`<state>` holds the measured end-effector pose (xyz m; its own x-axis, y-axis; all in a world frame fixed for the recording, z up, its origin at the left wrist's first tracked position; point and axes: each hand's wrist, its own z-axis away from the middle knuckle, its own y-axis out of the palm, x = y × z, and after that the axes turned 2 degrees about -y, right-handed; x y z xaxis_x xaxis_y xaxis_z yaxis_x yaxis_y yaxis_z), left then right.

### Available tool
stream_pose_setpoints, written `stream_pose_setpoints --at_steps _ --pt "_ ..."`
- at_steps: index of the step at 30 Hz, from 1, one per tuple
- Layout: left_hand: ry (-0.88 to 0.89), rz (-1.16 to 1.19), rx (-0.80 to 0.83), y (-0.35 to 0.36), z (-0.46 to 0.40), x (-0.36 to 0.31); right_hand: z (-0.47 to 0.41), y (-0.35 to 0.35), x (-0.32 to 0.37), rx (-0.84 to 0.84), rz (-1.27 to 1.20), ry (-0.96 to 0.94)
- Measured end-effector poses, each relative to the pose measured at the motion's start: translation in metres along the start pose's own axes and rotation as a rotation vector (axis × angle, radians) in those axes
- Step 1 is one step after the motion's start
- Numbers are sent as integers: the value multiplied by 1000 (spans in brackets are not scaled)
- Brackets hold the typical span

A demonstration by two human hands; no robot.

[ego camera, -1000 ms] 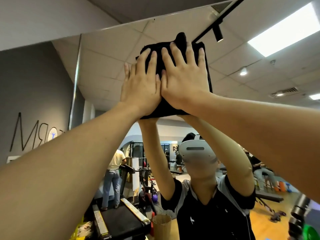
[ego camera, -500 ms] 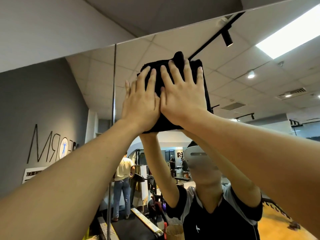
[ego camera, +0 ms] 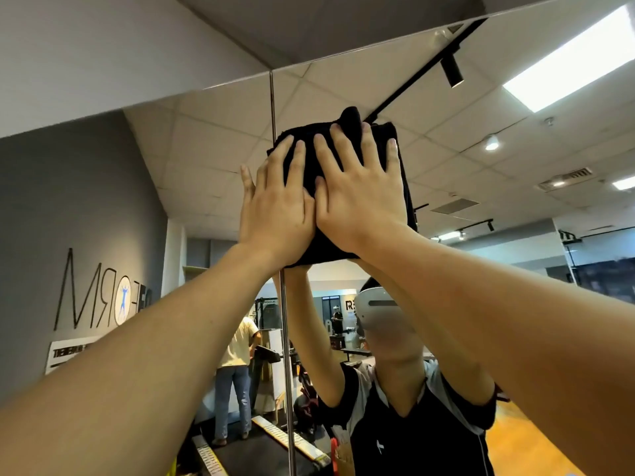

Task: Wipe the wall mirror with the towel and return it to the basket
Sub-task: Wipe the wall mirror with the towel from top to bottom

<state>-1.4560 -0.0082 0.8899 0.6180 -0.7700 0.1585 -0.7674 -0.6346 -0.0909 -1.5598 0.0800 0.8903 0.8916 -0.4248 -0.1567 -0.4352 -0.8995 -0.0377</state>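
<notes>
Hands: left hand (ego camera: pixel 276 214) and right hand (ego camera: pixel 357 190) side by side, fingers straight, pressing black towel (ego camera: pixel 400 173) flat on wall mirror (ego camera: pixel 213 139) | Position: high, over panel seam (ego camera: pixel 272 97) | Risk: towel likely slips and drops if pressure eases at full reach | Basket: not visible.

Grey wall (ego camera: pixel 68 207), tiled ceiling (ego camera: pixel 220 139), bright ceiling panel (ego camera: pixel 570 60), wood floor (ego camera: pixel 536 441).

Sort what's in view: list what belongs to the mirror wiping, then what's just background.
Part of the job:
black towel
wall mirror
left hand, pressing flat on the towel
right hand, pressing flat on the towel

Just background:
mirror seam strip
reflected treadmill
reflected wall lettering
</notes>
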Motion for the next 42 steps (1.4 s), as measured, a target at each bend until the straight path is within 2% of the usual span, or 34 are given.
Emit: stream_pose_setpoints --at_steps 19,25,32,42 --pt "-37 100 -3 4 92 3 79 1 24 110 -24 -78" --pt "-55 81 69 2 113 -10 103 -2 16 134 -44 -115" --pt "-38 25 96 2 116 -39 118 -2 -8 118 -37 -144" --pt "-25 73 53 19 112 -113 139 -25 -79 152 -15 -138"
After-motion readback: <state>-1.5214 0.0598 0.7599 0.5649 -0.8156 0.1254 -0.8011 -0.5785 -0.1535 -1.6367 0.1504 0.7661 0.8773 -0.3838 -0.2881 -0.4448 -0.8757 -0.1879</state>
